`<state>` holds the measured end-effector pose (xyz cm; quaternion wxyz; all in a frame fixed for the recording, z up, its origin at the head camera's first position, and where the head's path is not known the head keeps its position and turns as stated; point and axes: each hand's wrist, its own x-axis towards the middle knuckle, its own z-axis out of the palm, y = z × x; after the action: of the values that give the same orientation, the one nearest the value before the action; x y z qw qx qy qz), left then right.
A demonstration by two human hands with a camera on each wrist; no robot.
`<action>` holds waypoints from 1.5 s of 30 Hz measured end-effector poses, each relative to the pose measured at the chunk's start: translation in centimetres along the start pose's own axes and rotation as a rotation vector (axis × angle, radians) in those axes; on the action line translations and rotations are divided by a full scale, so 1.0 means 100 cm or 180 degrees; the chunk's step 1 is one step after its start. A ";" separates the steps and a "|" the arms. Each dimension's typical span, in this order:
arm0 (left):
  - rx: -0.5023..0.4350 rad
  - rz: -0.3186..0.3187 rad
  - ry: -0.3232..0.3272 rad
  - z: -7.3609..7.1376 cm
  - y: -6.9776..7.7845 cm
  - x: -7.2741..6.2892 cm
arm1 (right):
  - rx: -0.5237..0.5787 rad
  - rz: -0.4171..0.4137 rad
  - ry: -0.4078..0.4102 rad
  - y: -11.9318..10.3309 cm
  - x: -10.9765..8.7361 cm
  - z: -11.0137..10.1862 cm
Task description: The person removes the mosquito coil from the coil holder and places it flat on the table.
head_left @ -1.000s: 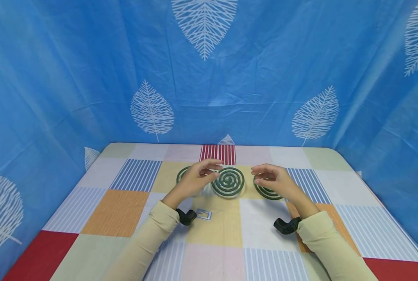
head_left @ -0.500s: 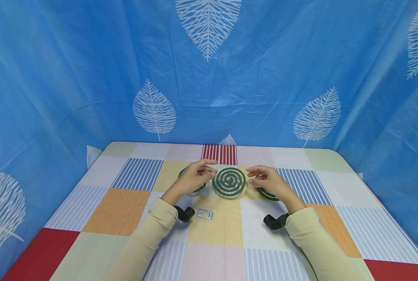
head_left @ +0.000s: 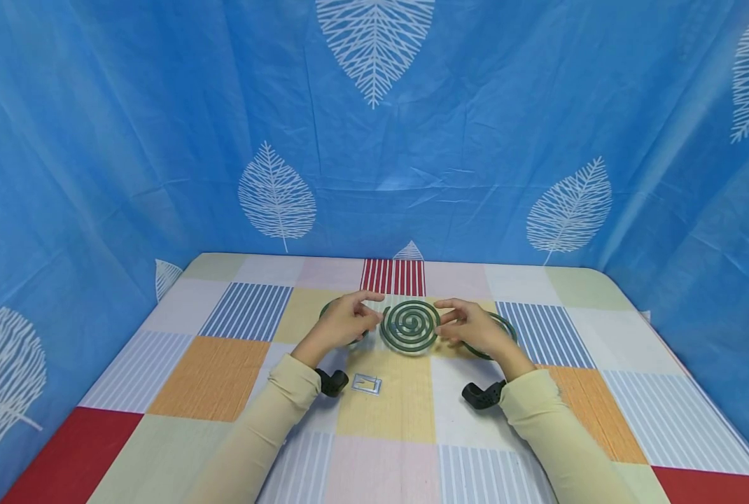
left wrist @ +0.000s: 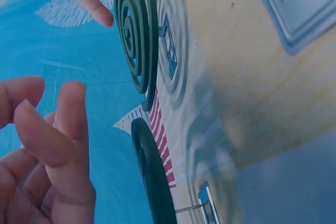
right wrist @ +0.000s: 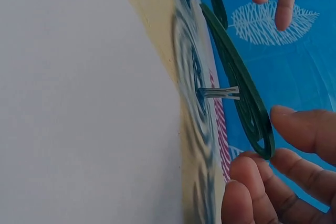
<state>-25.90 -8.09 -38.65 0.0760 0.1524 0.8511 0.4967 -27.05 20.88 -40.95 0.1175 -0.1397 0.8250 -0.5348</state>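
Observation:
Three green mosquito coils stand in a row, raised over the table on small metal stands. At the right edge of the middle coil (head_left: 410, 326), my right hand (head_left: 475, 329) has thumb and fingers on either side of the rim and pinches it; the right wrist view shows this coil (right wrist: 239, 77) close up. My left hand (head_left: 344, 320) hovers over the left coil (head_left: 325, 308), partly hiding it, with fingertips just left of the middle coil. In the left wrist view its fingers (left wrist: 71, 124) are loosely bent and hold nothing. The right coil (head_left: 507, 325) is partly covered by my right hand.
A flat silver metal stand (head_left: 367, 383) lies on the patchwork tablecloth (head_left: 383, 416) in front of the coils. Blue curtains (head_left: 374, 175) with white leaf prints hang behind and at both sides. Black wrist cameras (head_left: 483, 395) sit under both wrists.
My right hand has moved left from over the right coil to the middle coil's edge, uncovering more of the right coil. My left hand has shifted slightly left.

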 end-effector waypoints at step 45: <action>-0.0236 -0.0439 -0.0615 0.011 -0.003 0.002 | 0.0236 0.0321 -0.0125 0.003 0.000 0.001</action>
<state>-25.82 -7.31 -39.45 0.1973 0.1377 0.8293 0.5044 -27.06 20.92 -41.26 0.1656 -0.1040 0.8081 -0.5556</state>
